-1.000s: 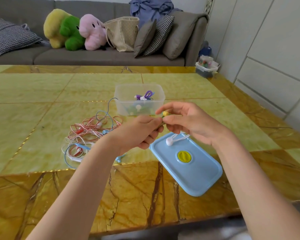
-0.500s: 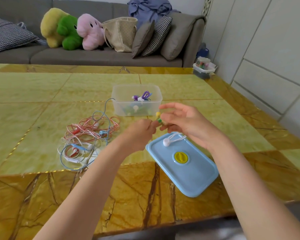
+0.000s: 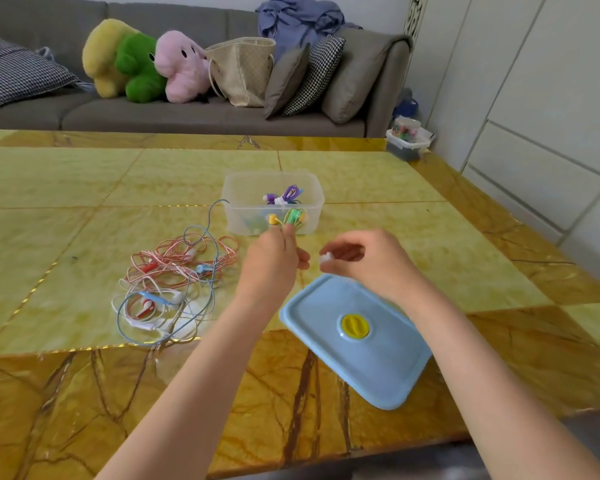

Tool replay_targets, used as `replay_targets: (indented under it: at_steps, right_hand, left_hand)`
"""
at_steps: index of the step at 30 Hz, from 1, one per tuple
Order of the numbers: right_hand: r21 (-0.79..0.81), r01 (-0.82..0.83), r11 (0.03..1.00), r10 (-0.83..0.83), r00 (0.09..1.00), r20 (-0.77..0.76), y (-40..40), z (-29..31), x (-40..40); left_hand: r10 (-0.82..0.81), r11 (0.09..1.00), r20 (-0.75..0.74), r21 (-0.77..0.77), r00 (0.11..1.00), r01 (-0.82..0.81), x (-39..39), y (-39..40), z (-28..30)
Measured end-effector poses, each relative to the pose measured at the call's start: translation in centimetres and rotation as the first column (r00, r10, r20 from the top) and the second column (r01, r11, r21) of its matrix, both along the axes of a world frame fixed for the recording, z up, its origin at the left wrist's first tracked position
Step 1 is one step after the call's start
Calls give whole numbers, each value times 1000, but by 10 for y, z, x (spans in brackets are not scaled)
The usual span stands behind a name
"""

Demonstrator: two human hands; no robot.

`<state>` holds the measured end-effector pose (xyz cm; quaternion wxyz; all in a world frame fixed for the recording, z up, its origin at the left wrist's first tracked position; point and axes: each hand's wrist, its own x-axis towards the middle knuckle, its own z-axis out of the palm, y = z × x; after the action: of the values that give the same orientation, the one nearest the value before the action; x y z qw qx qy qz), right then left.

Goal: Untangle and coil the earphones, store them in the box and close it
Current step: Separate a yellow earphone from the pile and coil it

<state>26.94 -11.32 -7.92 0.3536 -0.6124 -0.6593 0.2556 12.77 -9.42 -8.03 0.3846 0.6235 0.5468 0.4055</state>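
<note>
I see both my forearms bare to the bottom edge of view, no sleeves showing; my left hand [image 3: 271, 261] and right hand [image 3: 368, 261] wear no gloves, rings or watch.

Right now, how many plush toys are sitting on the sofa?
3, side by side on the sofa seat: a yellow plush toy leftmost, a green plush toy in the middle, a pink plush toy rightmost, against the beige tote bag. Others could be hidden.

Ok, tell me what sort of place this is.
Most likely a home living room: a grey sofa with plush toys and cushions stands behind a large marble-patterned table, and a handbag sits on the sofa.
</note>
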Motion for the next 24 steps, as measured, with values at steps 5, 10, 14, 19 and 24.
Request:
replay_targets:
  at_steps: [5,10,14,19,24]
  right_hand:
    - [6,-3,1000,5,957,-291,-4,6,-7]
    - [60,60,996,-29,903,-428,-8,10,-15]
    - [65,117,991,-69,864,-498,-8,10,-22]
    - [10,207,978,-157,773,-615,-7,12,-16]
    - [-113,70,991,-131,665,-735,-11,16,-12]
  left_hand:
    - [48,997,75,60,996,-52,13,5,-1]
    - [92,993,125,63,988,-101,19,2,3]
    - [116,989,136,72,984,-127,22,-1,6]
    - [-27,995,193,-87,981,45,24,0,5]
    - [0,989,241,-141,971,35,24,-1,9]
